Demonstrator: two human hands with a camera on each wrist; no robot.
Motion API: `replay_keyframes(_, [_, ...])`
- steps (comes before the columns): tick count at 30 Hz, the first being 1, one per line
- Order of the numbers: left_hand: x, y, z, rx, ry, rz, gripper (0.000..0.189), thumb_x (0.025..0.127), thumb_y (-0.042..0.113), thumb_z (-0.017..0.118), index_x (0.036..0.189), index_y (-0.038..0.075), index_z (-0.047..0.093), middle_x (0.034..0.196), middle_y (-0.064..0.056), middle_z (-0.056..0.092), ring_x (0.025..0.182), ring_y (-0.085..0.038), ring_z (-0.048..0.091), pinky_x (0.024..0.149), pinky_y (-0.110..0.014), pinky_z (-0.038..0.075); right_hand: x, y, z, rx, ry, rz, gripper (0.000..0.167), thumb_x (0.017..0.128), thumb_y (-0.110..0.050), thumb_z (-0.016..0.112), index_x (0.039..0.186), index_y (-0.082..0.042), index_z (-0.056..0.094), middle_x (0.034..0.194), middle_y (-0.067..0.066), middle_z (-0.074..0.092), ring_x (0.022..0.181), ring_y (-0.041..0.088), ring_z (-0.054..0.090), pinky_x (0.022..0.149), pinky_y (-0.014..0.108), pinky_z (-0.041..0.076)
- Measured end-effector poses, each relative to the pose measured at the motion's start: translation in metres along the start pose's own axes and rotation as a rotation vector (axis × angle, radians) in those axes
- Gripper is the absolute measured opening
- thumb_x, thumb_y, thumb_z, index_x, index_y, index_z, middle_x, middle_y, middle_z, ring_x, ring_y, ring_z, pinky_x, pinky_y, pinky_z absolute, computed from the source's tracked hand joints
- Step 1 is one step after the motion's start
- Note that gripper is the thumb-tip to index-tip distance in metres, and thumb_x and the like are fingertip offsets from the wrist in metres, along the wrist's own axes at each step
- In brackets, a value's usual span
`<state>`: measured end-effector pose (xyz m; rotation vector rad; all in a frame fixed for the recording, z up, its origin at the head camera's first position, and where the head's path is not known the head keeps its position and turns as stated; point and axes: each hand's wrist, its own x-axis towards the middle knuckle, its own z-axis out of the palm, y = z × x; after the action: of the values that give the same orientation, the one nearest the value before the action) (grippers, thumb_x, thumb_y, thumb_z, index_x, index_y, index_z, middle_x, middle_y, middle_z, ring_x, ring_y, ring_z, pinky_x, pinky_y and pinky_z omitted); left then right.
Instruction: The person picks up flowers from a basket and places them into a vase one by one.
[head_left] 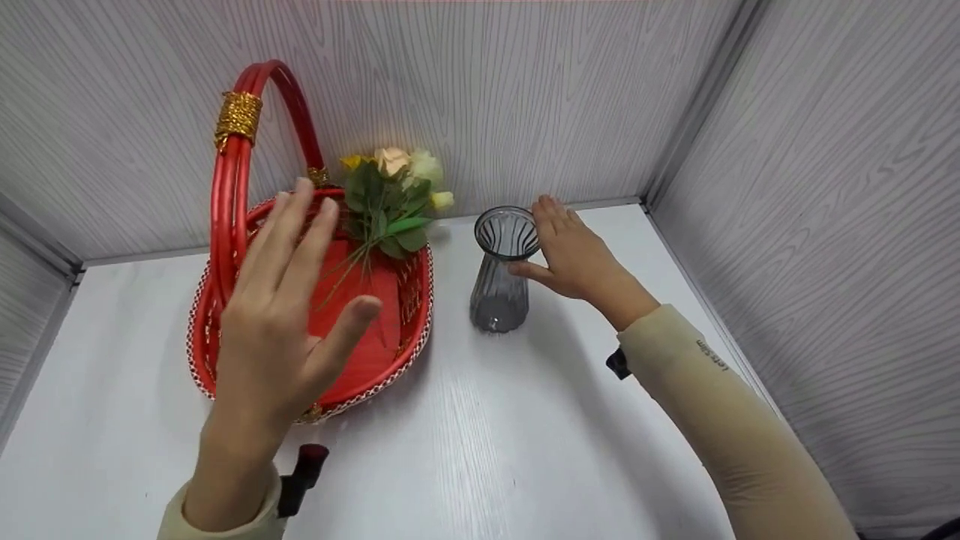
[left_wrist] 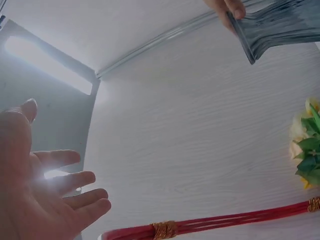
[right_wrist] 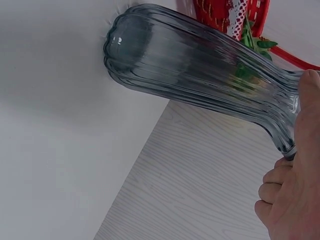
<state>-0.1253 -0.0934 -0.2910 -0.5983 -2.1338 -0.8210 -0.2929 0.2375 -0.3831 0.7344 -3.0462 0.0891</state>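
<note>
A ribbed grey-glass vase [head_left: 499,292] with a flared rim stands upright on the white table. My right hand [head_left: 574,251] is at its top right side, fingers nearly straight beside the rim and thumb across the front of the neck. The right wrist view shows the thumb [right_wrist: 310,87] against the glass neck. My left hand [head_left: 270,337] is raised in front of the red basket [head_left: 427,315], fingers extended and thumb spread, holding nothing. In the left wrist view its palm [left_wrist: 42,200] is bare. Artificial flowers [head_left: 394,199] lie over the basket's back right rim, stems inside.
The basket's tall red handle [head_left: 221,202], bound with gold trim, arches up at the left. Wood-grain panels [head_left: 480,97] enclose the table [head_left: 465,450] at the back and sides.
</note>
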Motion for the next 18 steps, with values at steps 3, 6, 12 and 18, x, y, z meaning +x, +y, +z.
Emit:
replay_keyframes(3, [-0.005, 0.0, -0.015, 0.002, 0.109, 0.001, 0.075, 0.095, 0.061, 0.052, 0.141, 0.002, 0.055, 0.151, -0.014, 0.049, 0.144, -0.033, 0.039, 0.119, -0.051, 0.03, 0.0, -0.001, 0.0, -0.002, -0.015, 0.006, 0.109, 0.092, -0.076, 0.037, 0.157, 0.006, 0.007, 0.165, 0.024, 0.006, 0.155, 0.033, 0.004, 0.124, 0.048, 0.011])
replay_keyframes(6, [-0.01, -0.007, -0.028, 0.012, 0.172, -0.033, 0.075, 0.094, 0.061, 0.053, 0.139, 0.001, 0.057, 0.149, -0.015, 0.051, 0.143, -0.035, 0.041, 0.118, -0.052, 0.031, -0.001, -0.002, -0.001, -0.001, -0.031, 0.015, 0.109, 0.092, -0.076, 0.036, 0.157, 0.005, 0.005, 0.165, 0.023, 0.005, 0.155, 0.032, 0.002, 0.124, 0.048, 0.011])
replay_keyframes(12, [-0.025, -0.032, -0.045, 0.086, 0.206, -0.128, 0.074, 0.094, 0.06, 0.054, 0.141, 0.003, 0.056, 0.151, -0.014, 0.049, 0.145, -0.033, 0.038, 0.117, -0.056, 0.029, -0.001, -0.001, 0.0, 0.0, -0.041, 0.014, 0.11, 0.091, -0.078, 0.035, 0.157, 0.005, 0.005, 0.165, 0.023, 0.004, 0.155, 0.032, 0.002, 0.124, 0.048, 0.011])
replay_keyframes(18, [-0.042, -0.063, -0.049, 0.089, 0.238, -0.192, 0.068, 0.096, 0.055, 0.053, 0.142, 0.006, 0.055, 0.151, -0.01, 0.049, 0.144, -0.031, 0.039, 0.117, -0.052, 0.03, 0.0, -0.001, 0.0, 0.005, -0.036, 0.011, 0.11, 0.091, -0.078, 0.034, 0.157, 0.005, 0.005, 0.166, 0.022, 0.005, 0.155, 0.032, 0.002, 0.124, 0.047, 0.011])
